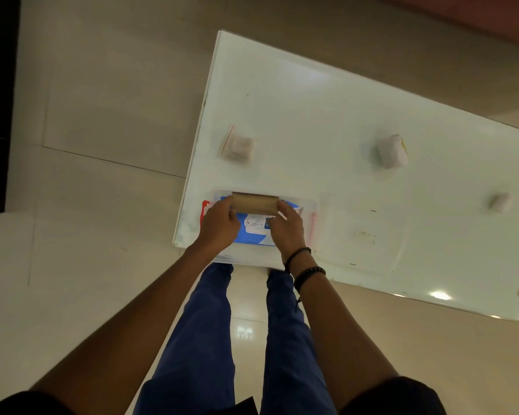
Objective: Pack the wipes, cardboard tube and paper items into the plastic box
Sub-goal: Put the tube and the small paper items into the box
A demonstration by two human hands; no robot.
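Observation:
A clear plastic box (309,205) sits at the near left corner of the white table (312,115). A blue and white pack of wipes (253,232) lies flat inside it. Both hands hold a brown cardboard tube (254,203) sideways over the far part of the box. My left hand (218,224) grips the tube's left end and my right hand (286,227) grips its right end. Three white paper items lie on the table: one (238,145) beyond the box, one (391,151) at mid table, a small one (499,201) far right.
A clear lid (363,232) lies flat to the right of the box. A red clip (205,208) shows at the box's left side. The table's near edge runs just behind my wrists, with tiled floor and my legs below.

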